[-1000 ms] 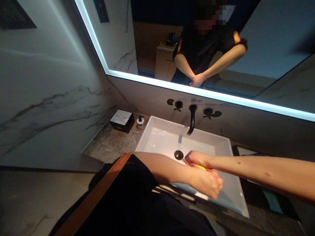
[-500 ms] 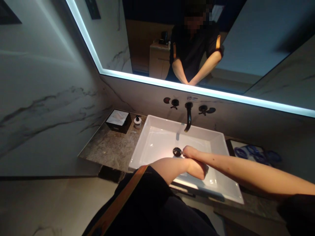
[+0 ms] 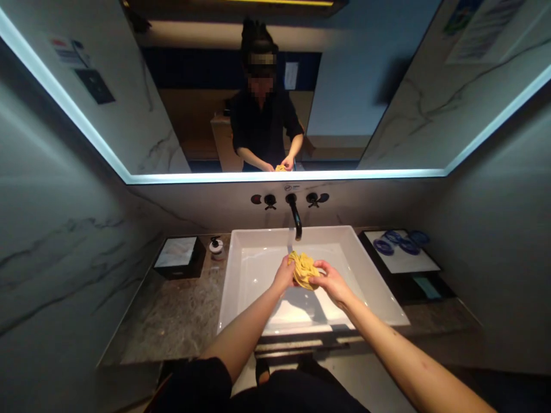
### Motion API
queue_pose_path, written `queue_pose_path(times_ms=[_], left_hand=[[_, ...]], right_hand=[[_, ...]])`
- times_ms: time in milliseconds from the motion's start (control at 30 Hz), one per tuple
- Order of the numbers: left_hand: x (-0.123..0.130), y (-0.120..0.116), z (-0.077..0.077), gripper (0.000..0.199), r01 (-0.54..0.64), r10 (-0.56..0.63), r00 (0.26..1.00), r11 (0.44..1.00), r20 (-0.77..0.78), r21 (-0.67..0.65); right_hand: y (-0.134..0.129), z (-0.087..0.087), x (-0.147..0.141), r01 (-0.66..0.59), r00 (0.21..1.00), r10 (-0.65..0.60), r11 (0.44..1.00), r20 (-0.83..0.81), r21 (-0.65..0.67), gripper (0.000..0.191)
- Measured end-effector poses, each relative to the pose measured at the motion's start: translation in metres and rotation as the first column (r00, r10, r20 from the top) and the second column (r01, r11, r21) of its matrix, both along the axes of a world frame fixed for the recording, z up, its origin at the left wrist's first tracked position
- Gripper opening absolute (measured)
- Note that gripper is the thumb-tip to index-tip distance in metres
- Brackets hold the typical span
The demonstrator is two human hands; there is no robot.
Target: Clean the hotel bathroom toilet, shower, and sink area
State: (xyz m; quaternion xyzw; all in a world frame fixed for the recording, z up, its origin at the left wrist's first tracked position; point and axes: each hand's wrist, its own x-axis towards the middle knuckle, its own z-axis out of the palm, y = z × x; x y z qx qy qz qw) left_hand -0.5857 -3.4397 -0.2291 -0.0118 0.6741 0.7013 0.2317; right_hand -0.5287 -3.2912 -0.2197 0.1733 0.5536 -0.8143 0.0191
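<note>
A crumpled yellow cloth (image 3: 303,271) is bunched between my two hands, above the white rectangular sink (image 3: 227,287). My left hand (image 3: 284,275) grips its left side, the fingers partly hidden behind the folds. On the other side my right hand (image 3: 330,281) pinches the cloth between thumb and fingers. The black wall spout (image 3: 295,217) ends just beyond the cloth, and no water shows coming from it. The drain is hidden behind the cloth and hands.
Left of the sink, a tissue box (image 3: 179,257) and a soap pump bottle (image 3: 216,248) stand on the stone counter (image 3: 172,321). To the right lies a black-edged tray (image 3: 404,261) with several blue round items. Cross-shaped tap handles (image 3: 270,202) flank the spout beneath a lit mirror (image 3: 275,132).
My crossed arms have come apart, and both hands have risen from the drain area. The yellow cloth now shows between them. My view has swung right and now faces the sink squarely.
</note>
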Motion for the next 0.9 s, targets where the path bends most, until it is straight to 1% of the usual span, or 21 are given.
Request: queue_pose_path(times_ms=[67,133,167,233,300,333,367,400,467,500,533,567,600,667,700,733,767,800,833,867,900], left_hand=[[-0.002,0.005,0.01,0.041,0.061,-0.061,0.998,0.998,0.013,0.032],[-0.003,0.002,0.024,0.039,0.077,-0.071,0.995,0.993,-0.073,0.087],[-0.004,-0.001,0.031,0.037,0.068,-0.051,0.988,0.991,-0.147,0.113],[-0.006,-0.009,0.049,0.033,0.007,0.036,0.955,0.99,-0.294,0.143],[-0.008,-0.012,0.069,0.029,-0.076,0.122,0.921,0.988,-0.369,0.136],[-0.009,-0.009,0.08,0.029,-0.103,0.147,0.912,0.986,-0.384,0.132],[-0.009,-0.002,0.092,0.03,-0.102,0.144,0.908,0.987,-0.394,0.126],[-0.008,0.007,0.104,0.03,-0.081,0.122,0.902,0.99,-0.413,0.116],[-0.006,0.036,0.129,0.026,-0.025,0.047,0.858,0.998,-0.512,0.049],[-0.004,0.052,0.141,0.022,-0.002,-0.011,0.816,1.0,-0.577,-0.022],[-0.003,0.069,0.154,0.017,0.015,-0.085,0.769,0.993,-0.634,-0.114],[-0.002,0.084,0.166,0.013,0.019,-0.161,0.722,0.977,-0.673,-0.213],[-0.002,0.097,0.178,0.011,0.006,-0.228,0.68,0.952,-0.697,-0.306],[-0.002,0.115,0.199,0.015,-0.062,-0.304,0.637,0.895,-0.709,-0.441],[-0.003,0.119,0.207,0.025,-0.097,-0.322,0.641,0.867,-0.697,-0.489],[-0.005,0.121,0.214,0.041,-0.104,-0.345,0.66,0.837,-0.667,-0.537],[-0.006,0.12,0.218,0.059,-0.069,-0.384,0.694,0.806,-0.609,-0.587],[-0.008,0.119,0.219,0.072,0.003,-0.44,0.73,0.767,-0.522,-0.641],[-0.01,0.117,0.217,0.074,0.087,-0.498,0.762,0.712,-0.414,-0.696],[-0.011,0.115,0.214,0.063,0.155,-0.535,0.789,0.65,-0.303,-0.744],[-0.013,0.114,0.208,0.047,0.186,-0.535,0.817,0.596,-0.214,-0.781]], right_hand=[[-0.006,0.006,0.005,0.055,0.997,-0.06,0.992,-0.042,-0.116,0.064],[-0.003,0.014,0.008,0.022,0.996,-0.038,0.981,-0.079,-0.192,0.062],[0.003,0.019,0.009,-0.017,0.996,0.001,0.984,-0.092,-0.178,0.059],[0.022,0.03,0.009,-0.062,0.991,0.053,0.996,-0.123,-0.071,0.055],[0.048,0.041,0.008,-0.061,0.985,0.075,0.994,-0.157,0.09,0.052],[0.061,0.047,0.006,-0.079,0.98,0.111,0.979,-0.164,0.189,0.05],[0.074,0.052,0.002,-0.099,0.975,0.153,0.948,-0.159,0.304,0.048],[0.085,0.058,-0.001,-0.106,0.971,0.186,0.9,-0.152,0.423,0.047],[0.101,0.071,-0.012,-0.049,0.956,0.213,0.794,-0.202,0.605,0.055],[0.105,0.078,-0.018,-0.003,0.936,0.229,0.763,-0.266,0.646,0.062],[0.109,0.085,-0.025,0.018,0.909,0.261,0.756,-0.326,0.655,0.069],[0.111,0.093,-0.031,-0.004,0.878,0.311,0.766,-0.364,0.643,0.07],[0.113,0.1,-0.036,-0.063,0.848,0.371,0.779,-0.378,0.624,0.064],[0.12,0.115,-0.045,-0.167,0.811,0.451,0.79,-0.374,0.59,0.039],[0.126,0.122,-0.048,-0.189,0.798,0.469,0.79,-0.378,0.583,0.029],[0.132,0.127,-0.05,-0.193,0.78,0.485,0.787,-0.395,0.585,0.024],[0.138,0.132,-0.052,-0.187,0.755,0.502,0.782,-0.423,0.594,0.022],[0.145,0.134,-0.054,-0.181,0.725,0.52,0.777,-0.452,0.603,0.02],[0.151,0.135,-0.055,-0.179,0.7,0.531,0.778,-0.477,0.602,0.018],[0.156,0.135,-0.056,-0.181,0.69,0.526,0.79,-0.497,0.585,0.018],[0.16,0.134,-0.057,-0.187,0.697,0.506,0.812,-0.508,0.553,0.017]])
